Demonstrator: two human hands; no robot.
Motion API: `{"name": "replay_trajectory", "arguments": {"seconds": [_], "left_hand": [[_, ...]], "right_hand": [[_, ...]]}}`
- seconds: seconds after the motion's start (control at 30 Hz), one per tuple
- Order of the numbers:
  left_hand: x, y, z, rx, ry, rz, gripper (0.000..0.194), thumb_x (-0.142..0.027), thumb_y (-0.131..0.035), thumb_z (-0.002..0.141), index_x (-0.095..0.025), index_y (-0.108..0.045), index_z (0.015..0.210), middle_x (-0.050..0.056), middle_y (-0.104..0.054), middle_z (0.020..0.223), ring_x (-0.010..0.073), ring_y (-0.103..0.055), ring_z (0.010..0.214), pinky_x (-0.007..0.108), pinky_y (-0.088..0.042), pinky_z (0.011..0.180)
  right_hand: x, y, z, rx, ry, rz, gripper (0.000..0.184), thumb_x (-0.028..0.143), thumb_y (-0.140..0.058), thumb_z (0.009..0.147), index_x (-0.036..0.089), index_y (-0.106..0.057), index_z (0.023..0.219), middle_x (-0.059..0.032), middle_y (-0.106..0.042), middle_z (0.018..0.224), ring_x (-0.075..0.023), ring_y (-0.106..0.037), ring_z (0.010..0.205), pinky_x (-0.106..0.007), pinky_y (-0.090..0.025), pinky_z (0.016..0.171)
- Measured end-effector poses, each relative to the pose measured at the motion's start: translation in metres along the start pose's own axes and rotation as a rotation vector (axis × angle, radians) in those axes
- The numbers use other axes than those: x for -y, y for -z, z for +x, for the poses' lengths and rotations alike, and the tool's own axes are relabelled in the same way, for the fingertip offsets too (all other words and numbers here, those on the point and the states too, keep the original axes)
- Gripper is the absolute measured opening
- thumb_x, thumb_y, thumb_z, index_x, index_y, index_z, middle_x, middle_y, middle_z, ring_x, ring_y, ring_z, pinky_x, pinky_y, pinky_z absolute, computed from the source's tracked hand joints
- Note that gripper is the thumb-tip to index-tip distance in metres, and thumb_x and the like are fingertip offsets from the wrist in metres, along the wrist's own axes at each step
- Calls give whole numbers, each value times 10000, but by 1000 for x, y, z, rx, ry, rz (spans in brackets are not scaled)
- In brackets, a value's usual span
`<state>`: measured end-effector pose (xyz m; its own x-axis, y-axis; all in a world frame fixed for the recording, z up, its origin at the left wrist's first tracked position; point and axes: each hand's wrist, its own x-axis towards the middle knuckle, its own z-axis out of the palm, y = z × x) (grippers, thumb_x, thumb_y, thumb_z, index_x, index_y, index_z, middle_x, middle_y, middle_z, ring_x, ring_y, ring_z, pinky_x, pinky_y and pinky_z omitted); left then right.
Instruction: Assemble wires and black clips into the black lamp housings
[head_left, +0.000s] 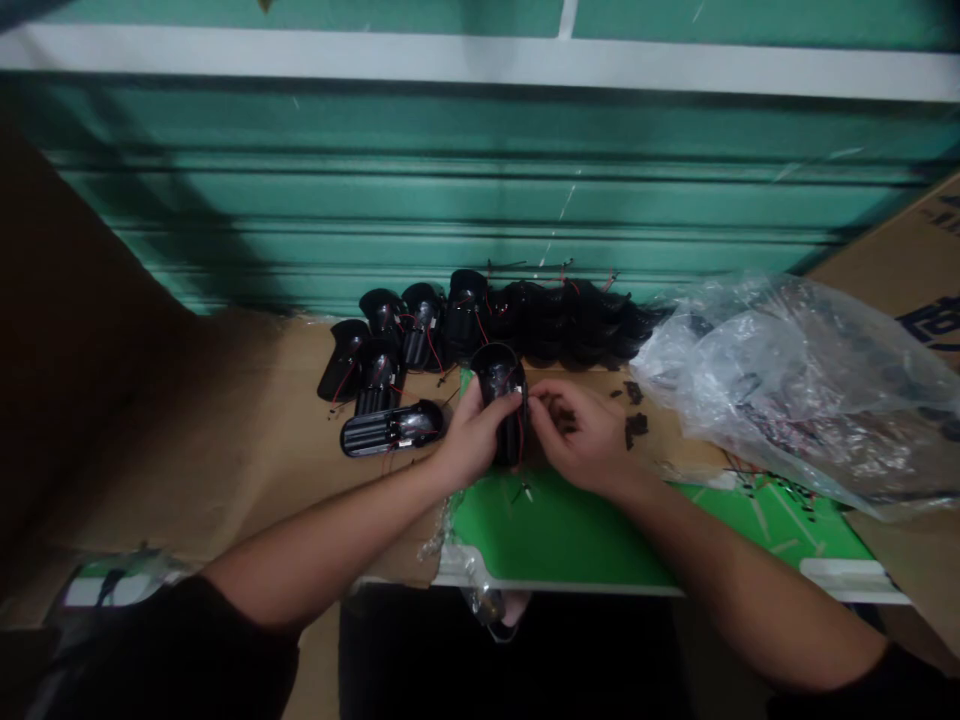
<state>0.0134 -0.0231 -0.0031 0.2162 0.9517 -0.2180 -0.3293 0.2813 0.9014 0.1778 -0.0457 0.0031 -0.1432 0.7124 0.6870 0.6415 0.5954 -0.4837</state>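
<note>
My left hand (469,437) grips the lower side of a black plastic housing (501,390), which stands upright with red wires on it. My right hand (577,437) is at the housing's right side, its fingertips pinching at its upper edge. I cannot make out any small part between those fingers. To the left lie several similar housings (382,375), and one (391,428) rests on its side with a ribbed battery-like compartment showing. Thin red wires trail from them.
A heap of black moulded parts (574,320) lies behind my hands. Small dark pieces (636,430) are scattered on the cardboard (247,440) covering the green-topped table (555,535). A clear plastic bag (787,385) of wired parts lies at right, before a teal corrugated shutter (480,190).
</note>
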Motion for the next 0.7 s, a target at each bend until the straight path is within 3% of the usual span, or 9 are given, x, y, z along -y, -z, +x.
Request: {"name": "replay_trajectory", "arguments": {"seconds": [0.1,0.23,0.53,0.7], "left_hand": [[0,0,1,-4,-35,-12,417,-378,-781,772,-145,-565,1041,-16,-595,857,57,-556,811,187,-474,790],[0,0,0,-14,-40,-13,418,-354,-786,765,-136,-577,1054,-10,-600,886,63,-549,858,196,-457,843],[-4,1,-1,-20,-87,29,437,-364,-789,766,-130,-585,1073,-6,-607,934,58,-549,867,184,-465,821],[-4,-5,-9,4,14,34,486,-456,-776,788,-183,-510,1087,-26,-573,786,62,-519,661,194,-429,615]], "right_hand": [[0,1,1,27,-50,52,76,188,-637,1025,182,-679,1089,-20,-693,847,-137,-647,687,-284,-527,657],[0,0,-1,23,-69,77,81,203,-620,1040,179,-687,1079,-38,-718,891,-153,-680,728,-303,-545,691],[0,-2,-2,13,-28,100,82,148,-661,1009,185,-678,1081,-13,-720,922,-125,-685,743,-267,-550,686],[-1,-4,-3,-43,-27,45,75,161,-665,1013,188,-672,1082,-22,-717,913,-129,-672,714,-268,-550,650]]}}
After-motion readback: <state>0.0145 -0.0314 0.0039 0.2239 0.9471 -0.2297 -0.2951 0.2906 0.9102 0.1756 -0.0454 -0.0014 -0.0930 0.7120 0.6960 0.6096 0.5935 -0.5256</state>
